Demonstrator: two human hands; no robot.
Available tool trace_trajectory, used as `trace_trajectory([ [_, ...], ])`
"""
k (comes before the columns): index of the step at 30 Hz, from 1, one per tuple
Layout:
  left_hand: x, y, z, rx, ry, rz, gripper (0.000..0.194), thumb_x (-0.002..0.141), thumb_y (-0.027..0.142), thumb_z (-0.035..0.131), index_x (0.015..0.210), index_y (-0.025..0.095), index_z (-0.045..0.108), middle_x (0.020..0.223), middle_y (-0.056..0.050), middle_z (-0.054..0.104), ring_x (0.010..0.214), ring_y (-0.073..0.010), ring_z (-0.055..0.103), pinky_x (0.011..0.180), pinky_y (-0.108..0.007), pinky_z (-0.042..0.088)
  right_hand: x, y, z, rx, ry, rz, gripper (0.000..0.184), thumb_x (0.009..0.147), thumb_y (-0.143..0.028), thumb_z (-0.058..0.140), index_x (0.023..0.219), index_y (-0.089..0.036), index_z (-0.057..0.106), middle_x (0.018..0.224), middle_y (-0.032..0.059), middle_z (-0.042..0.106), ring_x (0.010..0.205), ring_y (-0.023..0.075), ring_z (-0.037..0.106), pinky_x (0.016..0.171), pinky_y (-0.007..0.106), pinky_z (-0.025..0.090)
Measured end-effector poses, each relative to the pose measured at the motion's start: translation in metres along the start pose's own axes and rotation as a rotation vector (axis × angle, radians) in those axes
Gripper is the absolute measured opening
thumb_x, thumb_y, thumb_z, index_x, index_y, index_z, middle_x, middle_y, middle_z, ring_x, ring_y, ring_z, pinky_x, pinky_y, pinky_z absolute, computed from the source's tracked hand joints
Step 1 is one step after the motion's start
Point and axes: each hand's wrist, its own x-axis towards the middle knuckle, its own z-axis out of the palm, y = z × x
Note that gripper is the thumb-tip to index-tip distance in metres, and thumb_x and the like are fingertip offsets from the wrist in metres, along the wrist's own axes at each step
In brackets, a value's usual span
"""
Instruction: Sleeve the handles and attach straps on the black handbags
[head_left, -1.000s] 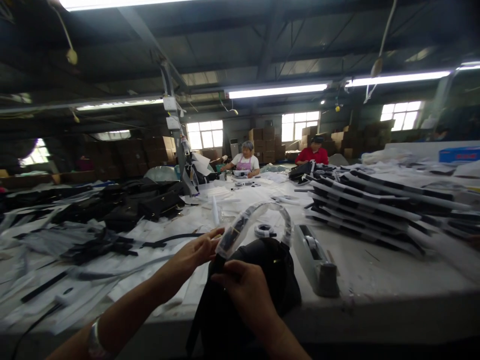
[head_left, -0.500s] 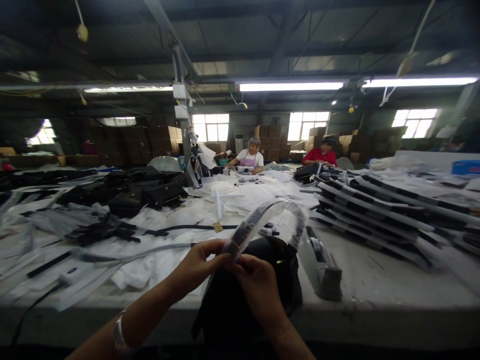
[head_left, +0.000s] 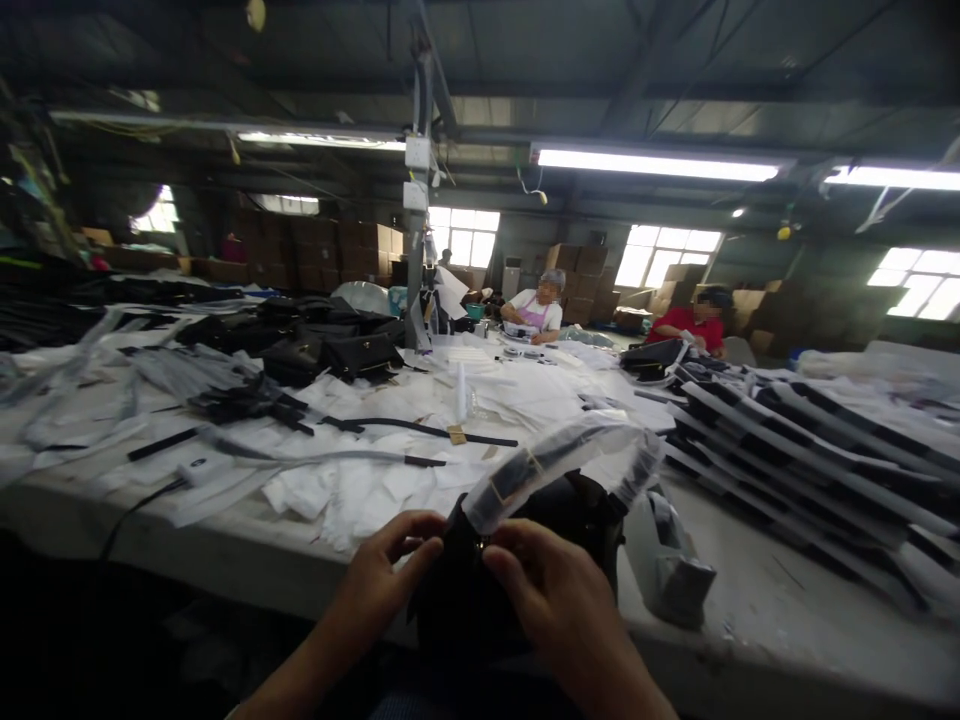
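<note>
A black handbag [head_left: 480,610] stands at the table's front edge, its arched strap [head_left: 555,462] wrapped in clear plastic film. My left hand [head_left: 394,565] closes thumb and fingers on the bag's left upper edge, just below the strap's near end. On the other side of that end, my right hand [head_left: 559,585] is closed, its fingertips at a small metal fitting on the bag. The dark bag and my fingers hide exactly what the right fingertips pinch. Right of the bag sits a grey tape dispenser [head_left: 679,570].
Film-wrapped black-and-white pieces [head_left: 787,480] are stacked at right. Loose straps [head_left: 420,430], white sheets [head_left: 360,495] and black bags [head_left: 330,350] cover the left side. A metal post [head_left: 417,230] rises behind. Two people [head_left: 536,310] work across the table.
My hands have moved from the film-wrapped strap end down to the bag just below it. The view has turned left, so the surroundings appear shifted right.
</note>
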Motion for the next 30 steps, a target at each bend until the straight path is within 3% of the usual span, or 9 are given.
trace_trajectory([
  [3, -0.011, -0.015, -0.001, 0.037, -0.047, -0.016, 0.02, 0.08, 0.035, 0.07, 0.095, 0.021, 0.071, 0.1, -0.005, 0.074, 0.097, -0.0253, 0.068, 0.088, -0.033, 0.053, -0.007, -0.002, 0.015, -0.173, -0.098, -0.01, 0.025, 0.076, -0.044, 0.072, 0.094, -0.026, 0.073, 0.088, 0.0042, 0.077, 0.082, 0.027, 0.071, 0.067, 0.029, 0.045],
  [7, -0.007, -0.016, 0.001, -0.003, -0.103, -0.009, 0.015, 0.08, 0.031, 0.069, 0.089, 0.019, 0.07, 0.092, -0.005, 0.073, 0.089, -0.0233, 0.068, 0.083, -0.032, 0.054, 0.001, 0.008, 0.027, -0.271, -0.152, -0.032, 0.014, 0.08, -0.027, 0.067, 0.091, -0.021, 0.074, 0.088, 0.0069, 0.077, 0.084, 0.0267, 0.071, 0.068, 0.028, 0.045],
  [11, 0.008, -0.002, 0.009, 0.007, -0.055, 0.062, 0.018, 0.076, 0.028, 0.072, 0.092, 0.02, 0.068, 0.093, -0.003, 0.07, 0.091, -0.0228, 0.066, 0.08, -0.031, 0.053, 0.03, 0.017, 0.014, -0.071, -0.201, -0.071, 0.01, 0.079, -0.022, 0.067, 0.084, -0.02, 0.076, 0.085, 0.0038, 0.077, 0.082, 0.0237, 0.071, 0.07, 0.028, 0.046],
  [14, 0.024, 0.012, 0.013, -0.028, -0.026, 0.036, 0.022, 0.077, 0.032, 0.071, 0.095, 0.02, 0.067, 0.089, -0.003, 0.07, 0.083, -0.0211, 0.066, 0.073, -0.029, 0.052, 0.057, 0.018, -0.003, 0.091, -0.259, -0.08, 0.01, 0.076, -0.023, 0.071, 0.083, -0.018, 0.075, 0.084, 0.001, 0.077, 0.079, 0.0218, 0.069, 0.068, 0.026, 0.047],
  [18, 0.043, 0.022, 0.013, -0.152, -0.1, 0.001, 0.024, 0.077, 0.033, 0.072, 0.094, 0.017, 0.071, 0.092, -0.006, 0.074, 0.091, -0.0231, 0.065, 0.082, -0.031, 0.049, 0.081, 0.024, -0.015, 0.238, -0.393, -0.008, 0.018, 0.073, -0.026, 0.073, 0.088, -0.015, 0.074, 0.086, 0.0014, 0.076, 0.082, 0.022, 0.068, 0.068, 0.026, 0.048],
  [23, 0.048, 0.012, 0.014, -0.286, -0.217, -0.123, 0.025, 0.077, 0.034, 0.074, 0.094, 0.016, 0.074, 0.095, -0.006, 0.076, 0.094, -0.024, 0.065, 0.085, -0.03, 0.047, 0.08, 0.045, -0.007, 0.285, -0.413, -0.009, 0.024, 0.072, -0.028, 0.076, 0.092, -0.015, 0.074, 0.09, 0.0032, 0.077, 0.085, 0.0242, 0.069, 0.072, 0.029, 0.05],
  [30, 0.045, 0.002, 0.022, -0.341, -0.19, -0.14, 0.025, 0.079, 0.035, 0.073, 0.096, 0.017, 0.075, 0.096, -0.005, 0.076, 0.094, -0.0232, 0.065, 0.085, -0.03, 0.047, 0.073, 0.045, -0.003, 0.352, -0.413, -0.001, 0.026, 0.074, -0.028, 0.075, 0.098, -0.017, 0.074, 0.097, 0.003, 0.077, 0.093, 0.0261, 0.07, 0.082, 0.032, 0.053],
])
